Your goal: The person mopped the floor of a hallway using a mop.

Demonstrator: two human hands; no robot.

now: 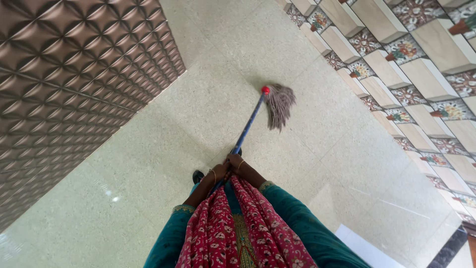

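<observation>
Now I have both hands clenched round the mop handle [246,130], left hand [218,173] just below and beside the right hand [235,162], touching. The mop head [279,104] lies on the floor [163,149] at about 1 o'clock from my grip, its strands trailing back toward me. I judge this as mid-stroke in wiping. The next move calls for a steady pull or sweep, keeping the head flat and clear of the wall tiles [421,69] at 2 o'clock.
</observation>
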